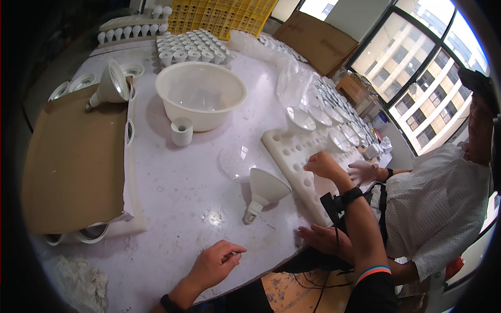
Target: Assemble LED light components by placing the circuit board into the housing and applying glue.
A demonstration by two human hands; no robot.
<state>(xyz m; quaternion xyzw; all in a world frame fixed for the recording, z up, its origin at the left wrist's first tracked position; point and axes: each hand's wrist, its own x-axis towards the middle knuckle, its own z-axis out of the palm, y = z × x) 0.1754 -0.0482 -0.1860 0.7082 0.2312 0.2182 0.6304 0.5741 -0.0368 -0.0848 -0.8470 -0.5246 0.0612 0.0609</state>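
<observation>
My left hand (213, 264) rests on the white table (172, 208) near its front edge, fingers curled. Something small and pale shows at its fingertips; whether it is held is unclear. My right hand (323, 165) reaches onto a white foam tray (290, 154) with round holes, its bent fingers touching the tray and holding nothing. A white cone-shaped reflector lamp (264, 191) lies on its side between my hands, screw base toward me. Behind the lamp, a clear round cover (236, 163) lies flat.
A co-worker in a white shirt sits at right, one gloved hand (362, 172) by the tray, the other hand (324, 239) flat on the table edge. A large white bowl (201, 94), a small white cylinder (181, 132), a cardboard sheet (73, 161) and yellow crates (224, 15) lie beyond.
</observation>
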